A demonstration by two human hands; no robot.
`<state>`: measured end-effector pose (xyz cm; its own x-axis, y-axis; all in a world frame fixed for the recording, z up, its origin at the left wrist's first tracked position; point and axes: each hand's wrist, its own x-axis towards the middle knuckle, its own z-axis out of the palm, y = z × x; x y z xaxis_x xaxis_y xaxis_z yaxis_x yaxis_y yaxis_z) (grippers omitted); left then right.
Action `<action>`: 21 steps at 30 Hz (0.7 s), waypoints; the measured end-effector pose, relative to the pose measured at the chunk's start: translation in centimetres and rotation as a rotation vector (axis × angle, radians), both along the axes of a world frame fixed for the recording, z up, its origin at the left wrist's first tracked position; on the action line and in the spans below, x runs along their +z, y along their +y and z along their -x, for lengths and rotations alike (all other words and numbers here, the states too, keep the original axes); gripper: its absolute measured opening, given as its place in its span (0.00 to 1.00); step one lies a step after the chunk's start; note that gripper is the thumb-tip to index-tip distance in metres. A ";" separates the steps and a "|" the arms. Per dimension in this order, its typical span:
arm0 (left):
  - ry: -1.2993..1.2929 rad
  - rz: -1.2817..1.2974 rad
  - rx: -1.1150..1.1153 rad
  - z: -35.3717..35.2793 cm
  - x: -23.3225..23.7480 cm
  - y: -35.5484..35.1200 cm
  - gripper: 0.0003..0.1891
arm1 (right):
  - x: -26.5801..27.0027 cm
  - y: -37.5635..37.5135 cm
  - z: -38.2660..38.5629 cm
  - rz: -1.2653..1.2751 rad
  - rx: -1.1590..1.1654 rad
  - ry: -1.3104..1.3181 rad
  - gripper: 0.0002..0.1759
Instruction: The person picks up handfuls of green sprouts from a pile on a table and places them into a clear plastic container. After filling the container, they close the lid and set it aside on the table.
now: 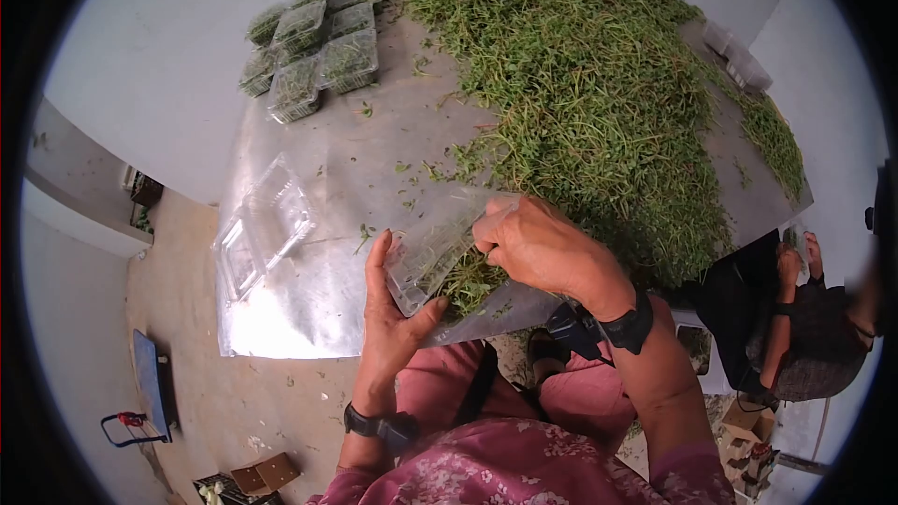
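Observation:
My left hand (pixel 398 318) holds a clear plastic box (pixel 412 266) by its left end, thumb at the near edge and fingers along the side. Green leafy stems (pixel 472 282) lie in the box. At the box's right side, the fingers of my right hand (pixel 528 248) are closed and bent down at its lid edge; what they pinch is hidden. A large heap of green stems (pixel 589 103) rises just beyond my right hand. An open, flat clear box (pixel 267 224) rests on the metal table (pixel 327 150) to the left.
Filled clear boxes (pixel 323 42) are stacked at the back left. Clear containers (pixel 737 56) stand at the back right, near a smaller strip of stems (pixel 774 138). A co-worker (pixel 814 337) is at the right. A blue trolley (pixel 150 383) and cardboard box (pixel 266 474) are on the floor.

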<state>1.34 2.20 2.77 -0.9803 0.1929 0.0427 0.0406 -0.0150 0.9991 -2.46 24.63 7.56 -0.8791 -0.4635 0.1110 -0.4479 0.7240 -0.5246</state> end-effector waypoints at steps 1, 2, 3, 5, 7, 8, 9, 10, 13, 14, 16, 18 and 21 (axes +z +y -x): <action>-0.001 0.005 -0.016 0.0 0.2 0.0 0.52 | 0.4 -0.4 -0.3 -0.029 -0.003 0.023 0.03; -0.003 -0.017 -0.024 0.1 0.1 0.0 0.53 | 0.6 -0.8 -0.5 -0.057 -0.006 0.046 0.02; -0.006 -0.038 -0.032 0.1 -0.1 -0.1 0.54 | 0.4 -0.9 -0.6 -0.101 -0.002 0.067 0.03; -0.007 -0.041 -0.011 0.2 -0.2 -0.1 0.55 | -0.2 -1.3 -0.7 -0.187 0.007 0.108 0.04; -0.002 -0.005 0.046 0.1 -0.2 0.4 0.57 | -1.1 -1.7 -1.0 -0.173 0.012 0.208 0.05; 0.060 0.076 0.082 0.1 -0.6 0.6 0.57 | -1.3 -1.8 -1.1 -0.167 0.012 0.260 0.05; 0.123 0.154 0.116 0.1 -1.3 1.0 0.58 | -1.4 -1.7 -1.1 -0.168 0.012 0.247 0.06; 0.184 0.233 0.151 0.0 -1.7 1.2 0.58 | -1.4 -1.7 -1.1 -0.170 0.012 0.232 0.06; 0.182 0.211 0.174 -0.1 -1.5 1.7 0.59 | -1.1 -1.6 -1.2 -0.136 0.008 0.222 0.06; 0.176 0.202 0.169 -0.1 -1.5 1.7 0.59 | -1.0 -1.5 -1.2 -0.119 0.009 0.225 0.06; 0.163 0.184 0.162 -0.1 -1.5 1.6 0.59 | -1.0 -1.3 -1.1 -0.084 0.025 0.211 0.06; 0.159 0.174 0.159 -0.1 -1.5 1.5 0.59 | -0.4 -1.0 -0.9 -0.086 0.039 0.134 0.06; 0.153 0.147 0.155 0.0 -1.8 1.6 0.59 | 0.8 0.0 -0.4 -0.064 0.053 0.026 0.06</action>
<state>1.35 3.75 1.01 -0.9829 0.0558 0.1756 0.1820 0.1477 0.9721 -2.08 24.66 8.31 -0.8504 -0.5161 0.1024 -0.4995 0.7307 -0.4654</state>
